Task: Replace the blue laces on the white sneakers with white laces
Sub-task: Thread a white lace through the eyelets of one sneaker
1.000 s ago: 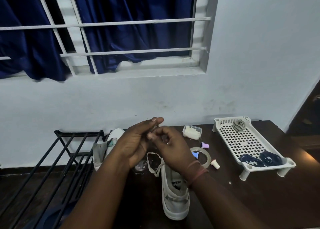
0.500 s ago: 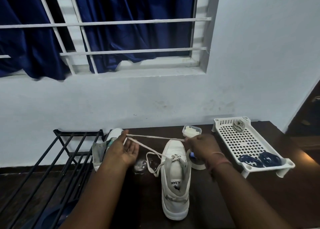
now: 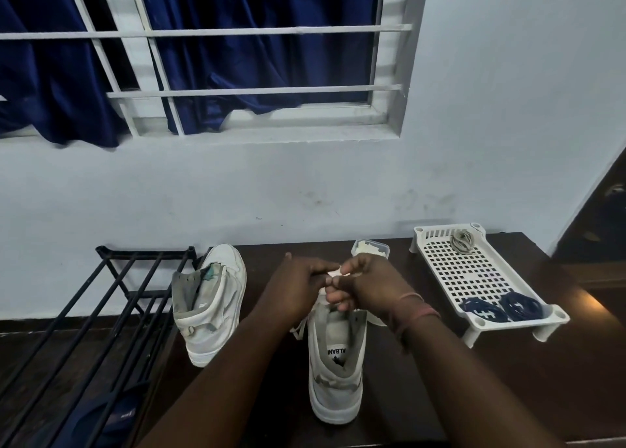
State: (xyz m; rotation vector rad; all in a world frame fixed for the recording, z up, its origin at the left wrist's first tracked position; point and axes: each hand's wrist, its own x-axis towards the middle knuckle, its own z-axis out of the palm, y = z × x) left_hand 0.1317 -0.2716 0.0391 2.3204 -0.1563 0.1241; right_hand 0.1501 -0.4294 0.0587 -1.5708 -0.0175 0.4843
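A white sneaker [image 3: 335,373] stands on the dark table, heel towards me. Above its front my left hand [image 3: 294,292] and my right hand [image 3: 366,286] meet, both pinching the white lace [image 3: 335,273] between their fingertips. A short stretch of that lace hangs at the shoe's left side. The hands hide the eyelets. A second white sneaker [image 3: 211,298] stands to the left, with no lace visible in it. Two coiled blue laces [image 3: 499,309] lie in the white perforated tray [image 3: 474,278] at the right, with a grey-white lace bundle [image 3: 461,240] at its far end.
A black metal rack [image 3: 101,315] stands left of the table, with a dark slipper [image 3: 111,413] under it. A small clear box [image 3: 370,248] sits by the wall behind my hands. The white wall and barred window with blue curtains rise behind the table.
Half a second ago my hands were spread apart, stretching the lace taut above the sneaker. They have come back together over the shoe's front, with the lace bunched between the fingertips.
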